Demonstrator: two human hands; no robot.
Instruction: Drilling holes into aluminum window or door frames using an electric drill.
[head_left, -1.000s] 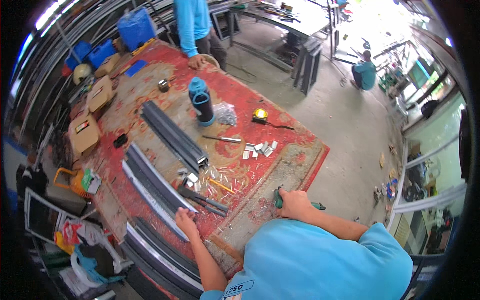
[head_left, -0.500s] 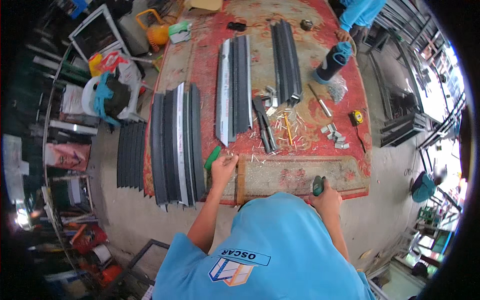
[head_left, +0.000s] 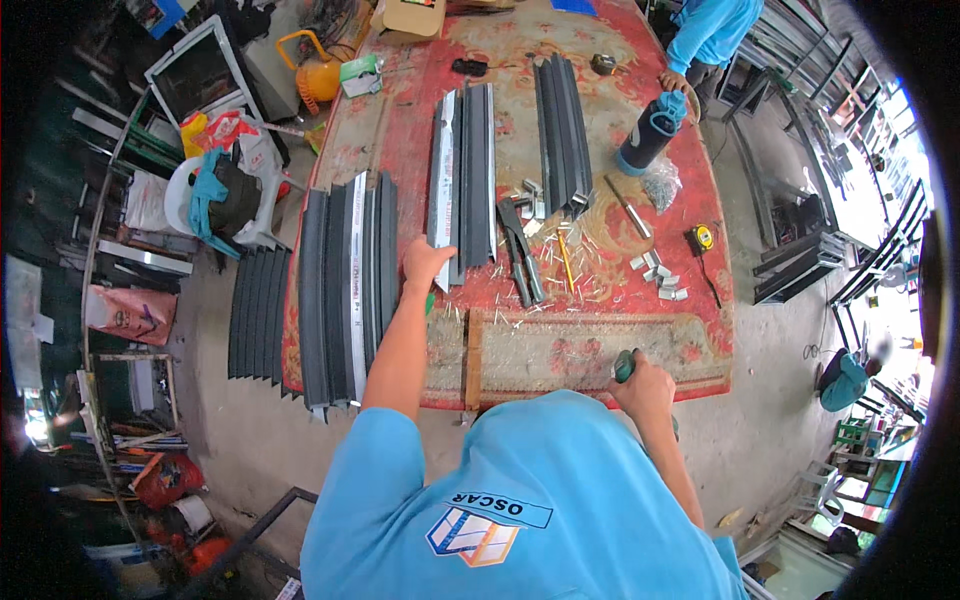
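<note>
My left hand (head_left: 428, 262) grips the near end of a long profile with a white face (head_left: 442, 180) in the middle bundle of dark grey profiles (head_left: 474, 180); a small green object (head_left: 429, 302) lies partly behind my forearm. My right hand (head_left: 640, 388) is closed around a green hand tool (head_left: 625, 366) above the table's front strip. Left of my left arm lies another bundle of profiles (head_left: 320, 280), one of them white-faced. Right of the middle bundle lie black long-handled pliers (head_left: 515, 245), a yellow pencil (head_left: 565, 260), scattered small pins (head_left: 590, 280) and small silver pieces (head_left: 655, 275).
The carpet-covered table (head_left: 610, 90) holds a bottle (head_left: 648, 135), a tape measure (head_left: 700, 240) and a third bundle (head_left: 560, 130). A co-worker (head_left: 710, 40) stands at the far right; another person (head_left: 840, 380) crouches on the right. A chair piled with cloths (head_left: 230, 200) stands left.
The view has swung round to face straight along the table. My left hand has moved forward onto the middle bundle's white-faced profile. My right hand still holds the green tool.
</note>
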